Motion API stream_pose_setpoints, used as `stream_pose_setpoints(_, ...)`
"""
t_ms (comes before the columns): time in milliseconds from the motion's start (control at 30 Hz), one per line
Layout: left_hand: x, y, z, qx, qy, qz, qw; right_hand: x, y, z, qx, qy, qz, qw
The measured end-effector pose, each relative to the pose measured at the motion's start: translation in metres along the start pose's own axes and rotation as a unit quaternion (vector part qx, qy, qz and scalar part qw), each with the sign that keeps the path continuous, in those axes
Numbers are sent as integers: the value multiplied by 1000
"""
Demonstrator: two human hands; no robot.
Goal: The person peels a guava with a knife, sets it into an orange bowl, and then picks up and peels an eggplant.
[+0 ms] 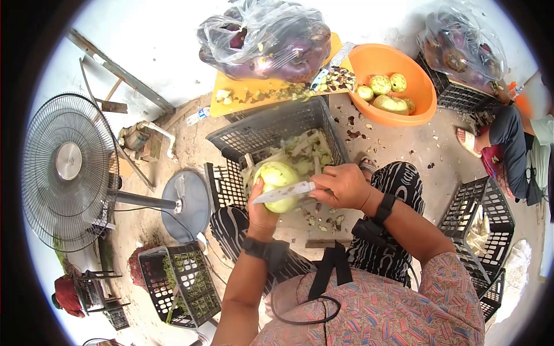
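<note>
A pale green, round peeled vegetable (274,172) rests in my left hand (262,214), whose fingers wrap round its left side. My right hand (341,185) is closed on the handle of a knife (284,192). The wide blade lies across the front of the vegetable, its tip pointing left. Just beyond both hands stands a black crate (268,122) with pale peelings (309,151) inside.
An orange basin (424,95) with several peeled vegetables stands at the upper right. Bagged purple vegetables (288,55) sit on an orange board (225,104). A fan (70,161) is at left, crates (482,222) at right. Another person's leg (508,141) shows at far right.
</note>
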State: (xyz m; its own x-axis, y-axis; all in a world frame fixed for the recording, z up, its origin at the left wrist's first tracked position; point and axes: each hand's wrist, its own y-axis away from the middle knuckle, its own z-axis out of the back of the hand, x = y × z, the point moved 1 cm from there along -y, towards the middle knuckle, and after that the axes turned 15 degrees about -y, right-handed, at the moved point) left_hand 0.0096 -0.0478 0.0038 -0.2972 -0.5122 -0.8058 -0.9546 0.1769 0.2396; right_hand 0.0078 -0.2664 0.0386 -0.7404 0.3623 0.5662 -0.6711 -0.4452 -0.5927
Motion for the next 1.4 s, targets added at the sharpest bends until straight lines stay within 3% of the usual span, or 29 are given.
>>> stream_pose_setpoints(400,2,4,3,11,-14,-19,1000,2,1,0,12,-2,17,1000)
stream_pose_setpoints(800,-10,12,-3,31,-17,-36,999,-14,2,5,-25,0,-42,999)
stream_pose_setpoints(1400,3,5,4,28,-51,10,998,-1,-2,7,3,7,5,1000)
